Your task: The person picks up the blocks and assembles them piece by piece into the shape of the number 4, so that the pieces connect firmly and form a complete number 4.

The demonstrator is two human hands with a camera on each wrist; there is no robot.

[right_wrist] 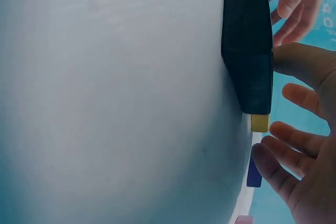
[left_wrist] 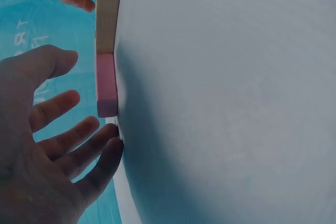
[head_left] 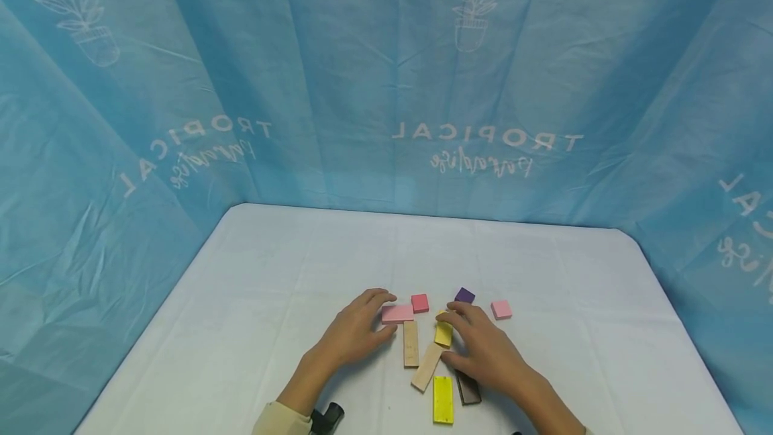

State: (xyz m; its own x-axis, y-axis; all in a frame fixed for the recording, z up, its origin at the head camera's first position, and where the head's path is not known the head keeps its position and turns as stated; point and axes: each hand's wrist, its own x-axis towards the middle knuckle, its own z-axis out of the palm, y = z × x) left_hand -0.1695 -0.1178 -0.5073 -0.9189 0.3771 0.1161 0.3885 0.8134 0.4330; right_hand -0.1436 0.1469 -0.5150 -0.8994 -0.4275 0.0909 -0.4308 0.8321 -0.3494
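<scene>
My left hand point(head_left: 356, 329) curves loosely beside a long pink block point(head_left: 397, 315). In the left wrist view a gap shows between its fingers and that pink block point(left_wrist: 106, 85). My right hand point(head_left: 488, 351) hovers over the right side of the group, fingers bent and spread, nearest a yellow block point(head_left: 443, 334) that it partly covers. Beneath it lies a dark block point(head_left: 468, 391), partly hidden. In the right wrist view the thumb is close to the dark block point(right_wrist: 247, 51); whether they touch I cannot tell. Two plain wooden blocks, one straight point(head_left: 410, 344), one slanted point(head_left: 427, 368), lie between the hands.
Another yellow block point(head_left: 443, 400) lies nearer the front. Small coral point(head_left: 419, 303), purple point(head_left: 464, 295) and pink point(head_left: 501, 309) blocks lie along the far side. A white cloth covers the table point(head_left: 290, 260); a blue printed curtain point(head_left: 362, 86) hangs around it.
</scene>
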